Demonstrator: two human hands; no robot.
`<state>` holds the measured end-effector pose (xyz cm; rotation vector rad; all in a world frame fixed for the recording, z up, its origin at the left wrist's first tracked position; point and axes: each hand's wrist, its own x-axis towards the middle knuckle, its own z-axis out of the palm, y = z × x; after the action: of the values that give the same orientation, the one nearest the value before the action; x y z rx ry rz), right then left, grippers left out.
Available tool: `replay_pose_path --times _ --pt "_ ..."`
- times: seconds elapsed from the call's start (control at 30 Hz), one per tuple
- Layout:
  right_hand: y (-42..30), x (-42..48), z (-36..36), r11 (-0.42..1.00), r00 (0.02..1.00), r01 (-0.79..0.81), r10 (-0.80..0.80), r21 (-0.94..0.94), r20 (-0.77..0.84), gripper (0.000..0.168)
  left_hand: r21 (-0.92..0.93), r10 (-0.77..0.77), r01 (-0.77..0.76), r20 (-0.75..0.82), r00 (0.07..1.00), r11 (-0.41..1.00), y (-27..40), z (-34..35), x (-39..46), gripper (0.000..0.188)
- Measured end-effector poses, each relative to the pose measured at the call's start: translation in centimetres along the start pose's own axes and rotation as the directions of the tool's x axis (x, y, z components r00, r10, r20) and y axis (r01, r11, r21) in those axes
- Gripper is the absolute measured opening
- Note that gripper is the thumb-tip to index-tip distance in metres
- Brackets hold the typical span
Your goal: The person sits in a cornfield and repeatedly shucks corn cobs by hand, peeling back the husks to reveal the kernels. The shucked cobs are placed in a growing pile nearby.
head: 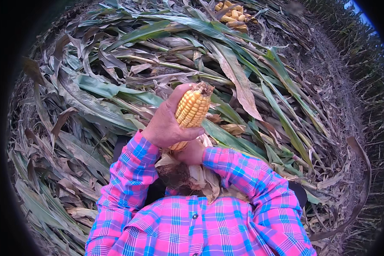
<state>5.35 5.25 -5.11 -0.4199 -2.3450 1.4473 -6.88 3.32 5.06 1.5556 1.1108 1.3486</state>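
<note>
A yellow ear of corn (193,108) stands tilted in front of my chest, its kernels bare and its brown, ragged tip uppermost. My left hand (166,123) is wrapped around it, the thumb crossing the lower kernels. Beneath, my right hand (191,153) is at the ear's base, among the peeled-back dry husk (204,179). Its fingers are mostly hidden by the left hand and the ear, so its exact grip does not show. Brown corn silk (180,176) hangs with the husk above my lap.
Cut corn stalks (179,67) with green and dry leaves lie in a thick layer before me and to both sides. A heap of husked corn ears (232,14) lies beyond them at the top. Standing plants (368,57) line the right edge.
</note>
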Motion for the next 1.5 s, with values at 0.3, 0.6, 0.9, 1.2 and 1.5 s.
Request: replay_pose_path --times 0.3,0.6,0.9,1.2,1.5 --pt "-5.2 -1.8 -3.5 0.897 0.979 0.072 0.020 -0.436 0.203 0.022 -0.960 -0.581 0.027 -0.146 0.801 0.278 -8.7 -8.0 -0.8 0.033" --pt "-8.3 -3.0 -8.0 0.985 0.770 0.140 -0.045 -0.100 0.636 0.087 -0.932 -0.254 -0.263 -0.325 0.911 0.250 -4.0 -6.4 0.0 0.047" --pt "-7.3 -0.6 -6.2 0.905 0.986 -0.145 0.163 0.399 -0.012 0.054 -0.670 -0.114 -0.020 -0.155 0.981 0.742 -1.8 0.8 -0.4 0.062" --pt "-6.4 11.5 -26.9 0.644 0.768 0.303 0.271 0.702 -0.580 0.076 0.352 -0.173 0.245 -0.223 0.959 0.903 -5.0 2.0 -1.2 0.047" --pt "9.8 5.4 -20.5 0.337 0.777 -0.594 0.474 -0.730 -0.414 0.048 0.715 -0.409 0.212 0.113 0.905 0.666 -3.7 2.2 -1.9 0.033"
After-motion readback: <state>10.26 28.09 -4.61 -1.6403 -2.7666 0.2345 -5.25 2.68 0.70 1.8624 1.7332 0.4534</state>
